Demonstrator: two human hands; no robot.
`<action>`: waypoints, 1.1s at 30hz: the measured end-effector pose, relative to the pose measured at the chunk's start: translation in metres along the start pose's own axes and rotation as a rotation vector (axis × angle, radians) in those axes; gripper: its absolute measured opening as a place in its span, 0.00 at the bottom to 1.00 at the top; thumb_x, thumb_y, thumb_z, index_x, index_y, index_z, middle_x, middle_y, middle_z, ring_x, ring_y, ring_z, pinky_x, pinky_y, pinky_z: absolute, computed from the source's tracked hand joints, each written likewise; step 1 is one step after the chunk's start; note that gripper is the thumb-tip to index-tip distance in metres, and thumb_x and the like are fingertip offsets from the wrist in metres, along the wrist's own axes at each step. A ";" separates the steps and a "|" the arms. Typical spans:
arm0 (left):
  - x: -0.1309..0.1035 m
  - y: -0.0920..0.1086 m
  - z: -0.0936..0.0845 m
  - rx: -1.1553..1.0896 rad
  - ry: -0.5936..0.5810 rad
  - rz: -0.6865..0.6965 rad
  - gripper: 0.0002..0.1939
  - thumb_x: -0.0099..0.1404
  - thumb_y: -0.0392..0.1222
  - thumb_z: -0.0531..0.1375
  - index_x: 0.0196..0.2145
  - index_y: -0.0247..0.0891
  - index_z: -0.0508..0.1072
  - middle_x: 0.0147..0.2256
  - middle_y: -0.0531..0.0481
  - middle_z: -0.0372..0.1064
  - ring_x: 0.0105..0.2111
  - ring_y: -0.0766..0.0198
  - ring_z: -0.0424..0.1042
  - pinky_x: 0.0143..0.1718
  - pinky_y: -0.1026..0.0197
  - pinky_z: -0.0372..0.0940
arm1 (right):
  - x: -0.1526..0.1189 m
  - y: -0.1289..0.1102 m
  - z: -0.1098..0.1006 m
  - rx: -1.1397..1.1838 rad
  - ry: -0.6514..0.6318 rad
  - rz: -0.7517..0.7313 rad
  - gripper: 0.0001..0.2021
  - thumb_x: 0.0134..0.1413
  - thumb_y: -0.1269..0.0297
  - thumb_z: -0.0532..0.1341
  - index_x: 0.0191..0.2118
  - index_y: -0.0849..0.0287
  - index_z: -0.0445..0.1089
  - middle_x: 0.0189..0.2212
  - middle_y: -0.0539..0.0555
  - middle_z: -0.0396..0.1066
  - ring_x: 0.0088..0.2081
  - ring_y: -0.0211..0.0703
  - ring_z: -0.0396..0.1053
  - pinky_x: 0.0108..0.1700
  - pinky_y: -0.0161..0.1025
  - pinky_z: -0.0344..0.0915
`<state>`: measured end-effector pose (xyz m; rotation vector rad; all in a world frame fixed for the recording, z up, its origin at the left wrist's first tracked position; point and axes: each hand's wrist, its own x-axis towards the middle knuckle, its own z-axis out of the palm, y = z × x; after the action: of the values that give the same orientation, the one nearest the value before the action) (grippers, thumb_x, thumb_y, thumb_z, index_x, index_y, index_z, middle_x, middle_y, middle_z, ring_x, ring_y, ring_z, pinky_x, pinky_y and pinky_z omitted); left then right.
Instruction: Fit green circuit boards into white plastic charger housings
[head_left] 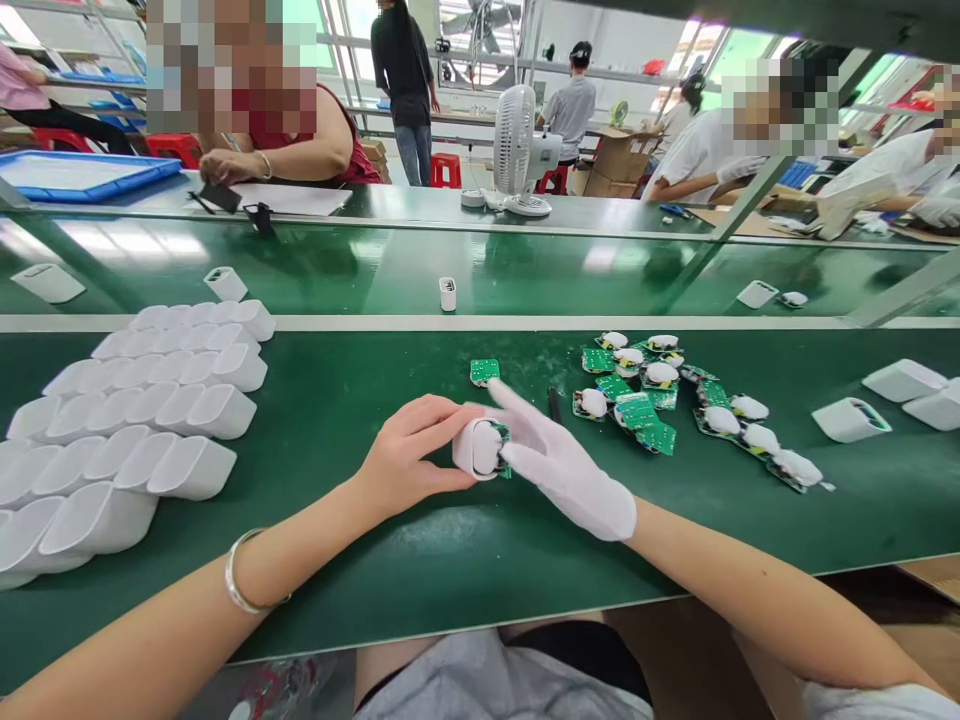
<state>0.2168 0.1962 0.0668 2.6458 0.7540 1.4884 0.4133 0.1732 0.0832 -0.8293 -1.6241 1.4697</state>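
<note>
My bare left hand [409, 445] grips a white plastic housing [463, 452] between thumb and fingers, its open end turned to the right. At that opening is a green circuit board [505, 462] with a white rounded part, partly hidden. My right hand [566, 470], in a white glove, pinches the board's right side with thumb and fingers. Just beyond my hands another green circuit board [484, 372] lies flat on the bench. A dark, thin tool [554, 405] lies behind my right hand, partly covered.
Rows of white housings [142, 400] stand at left. Several circuit boards with white parts [637, 385] lie in a pile at right, near a few more housings [851, 420]. Across the raised green strip [337, 265] stand a fan [514, 140] and a blue tray [90, 178]; co-workers sit beyond.
</note>
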 end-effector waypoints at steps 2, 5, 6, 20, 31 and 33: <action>0.001 0.001 0.001 0.034 -0.007 0.055 0.22 0.53 0.37 0.66 0.46 0.38 0.69 0.33 0.47 0.72 0.33 0.61 0.68 0.35 0.58 0.68 | 0.004 0.003 0.001 0.118 -0.059 0.113 0.34 0.48 0.48 0.64 0.58 0.60 0.59 0.47 0.59 0.69 0.47 0.45 0.67 0.48 0.44 0.66; 0.002 0.001 0.002 0.048 -0.015 0.081 0.23 0.53 0.38 0.67 0.47 0.38 0.69 0.33 0.47 0.73 0.34 0.60 0.68 0.36 0.57 0.69 | 0.010 0.005 0.005 0.185 -0.092 0.146 0.22 0.46 0.52 0.66 0.44 0.63 0.70 0.33 0.53 0.70 0.35 0.39 0.67 0.41 0.39 0.65; 0.002 0.001 0.002 0.043 -0.018 0.085 0.23 0.53 0.39 0.67 0.47 0.38 0.69 0.33 0.47 0.74 0.34 0.60 0.68 0.36 0.58 0.69 | 0.011 0.004 0.006 0.191 -0.076 0.153 0.21 0.46 0.53 0.66 0.41 0.64 0.70 0.32 0.52 0.69 0.33 0.38 0.66 0.40 0.38 0.64; -0.003 -0.005 -0.002 -0.245 -0.582 -0.439 0.25 0.54 0.40 0.64 0.51 0.41 0.69 0.41 0.49 0.72 0.38 0.62 0.70 0.41 0.62 0.66 | 0.007 0.000 -0.055 -1.331 0.303 0.444 0.15 0.44 0.51 0.65 0.27 0.60 0.69 0.29 0.59 0.70 0.27 0.45 0.69 0.28 0.39 0.62; -0.003 -0.009 -0.002 -0.289 -0.596 -0.518 0.29 0.55 0.45 0.65 0.55 0.40 0.67 0.29 0.53 0.69 0.25 0.67 0.62 0.26 0.67 0.60 | 0.016 -0.018 -0.042 0.037 0.252 0.376 0.10 0.49 0.59 0.64 0.33 0.60 0.67 0.28 0.50 0.72 0.32 0.39 0.74 0.40 0.37 0.71; -0.004 -0.010 -0.002 -0.289 -0.601 -0.528 0.30 0.55 0.46 0.65 0.55 0.40 0.68 0.29 0.53 0.69 0.25 0.68 0.61 0.24 0.67 0.58 | 0.017 -0.015 -0.033 0.203 0.339 0.364 0.13 0.45 0.58 0.67 0.31 0.61 0.68 0.27 0.50 0.72 0.32 0.38 0.75 0.39 0.35 0.72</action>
<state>0.2095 0.2034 0.0620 2.2281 0.9670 0.5769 0.4344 0.2024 0.1007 -1.2261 -1.0924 1.6029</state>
